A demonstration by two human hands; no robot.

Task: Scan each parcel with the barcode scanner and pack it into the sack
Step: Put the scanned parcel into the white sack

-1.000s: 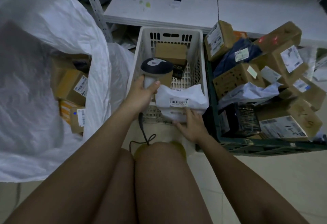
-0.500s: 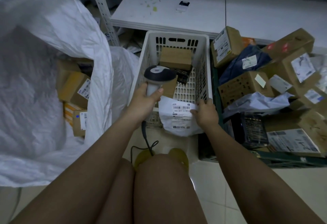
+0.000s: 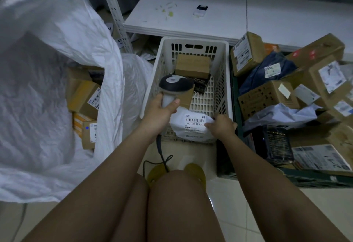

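Step in hand: scanning the white poly mailer (image 3: 191,127), which lies at the near end of the white plastic crate (image 3: 225,81), its barcode label (image 3: 194,120) face up.
Doing it well: to my judgement the scanner head should tip down toward 5 o'clock until it faces the label squarely; the mailer should be pulled flat so no crease crosses the bars, and the holding thumb kept off the print.
Left hand (image 3: 160,112): fingers and thumb wrapped round the grip of the barcode scanner (image 3: 174,89), whose dark head points toward 12 o'clock, over the crate and not yet at the label; the cable (image 3: 162,152) trails down toward the knees.
Right hand (image 3: 222,126): pinches the mailer's right edge, thumb on top just beside the label, fingers curled underneath; the forearm comes in from 5 o'clock.
Sack (image 3: 47,89): white woven, mouth open at 9 o'clock, with labelled cardboard boxes (image 3: 86,100) already inside.
Waiting parcels: a heap of boxes and bags in the dark green crate (image 3: 315,177) at 3 o'clock; a brown box (image 3: 193,66) at the far end of the white crate.
After the read: the mailer has to travel left, across the scanner hand, into the sack.
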